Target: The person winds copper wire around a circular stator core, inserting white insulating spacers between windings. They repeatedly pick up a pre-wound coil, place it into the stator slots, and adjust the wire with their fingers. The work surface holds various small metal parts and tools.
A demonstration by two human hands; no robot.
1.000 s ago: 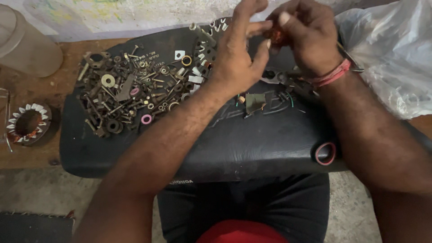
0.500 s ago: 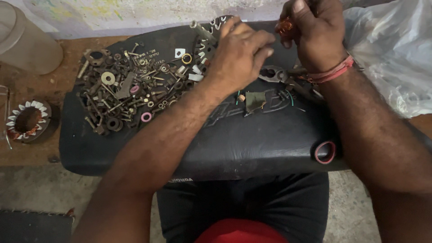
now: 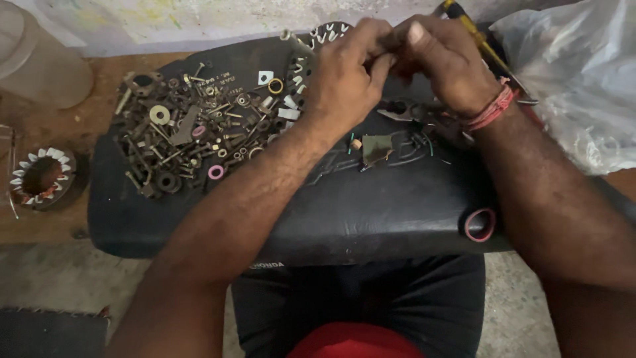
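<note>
A small dark part (image 3: 389, 44), mostly hidden, is pinched between the left hand (image 3: 344, 83) and right hand (image 3: 445, 63), both curled together over a black seat (image 3: 371, 205) bearing one pile of bolts (image 3: 199, 136) and one pink ring (image 3: 479, 225).

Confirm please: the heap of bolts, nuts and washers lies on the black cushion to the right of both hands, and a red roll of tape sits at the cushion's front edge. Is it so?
Not quite. The head view shows the heap of bolts, nuts and washers on the black cushion to the left of the left hand and right hand, not the right. The red roll of tape does sit at the front edge.
</note>
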